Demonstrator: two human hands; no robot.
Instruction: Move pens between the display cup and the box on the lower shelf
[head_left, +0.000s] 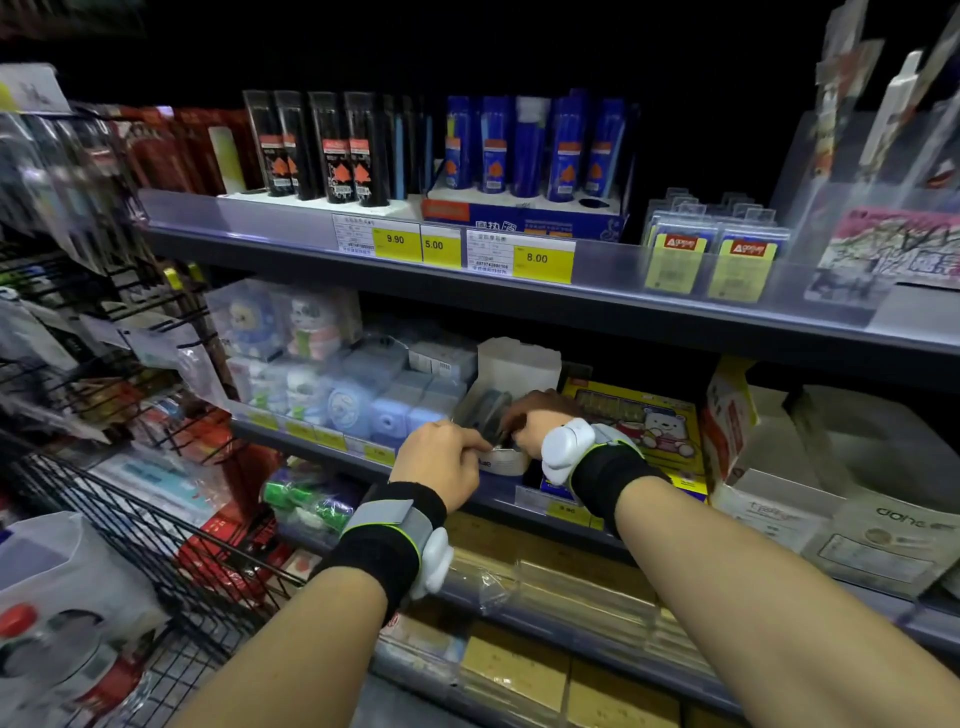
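Note:
On the lower shelf stands a white open box (511, 364) with its flap raised, and dark pens (491, 410) lie inside it. In front of the box sits a low white display cup (504, 462) with blue print. My left hand (441, 462) has curled fingers pinching at the cup's rim. My right hand (537, 421) reaches into the box mouth and its fingers close around the pens. Both wrists wear black bands with white trackers.
Pale blue and white boxed goods (363, 395) crowd the shelf to the left of the box. A yellow bear-print pack (649, 431) lies to the right. The upper shelf (467, 291) overhangs with price tags. A wire basket rack (130, 519) stands at the left.

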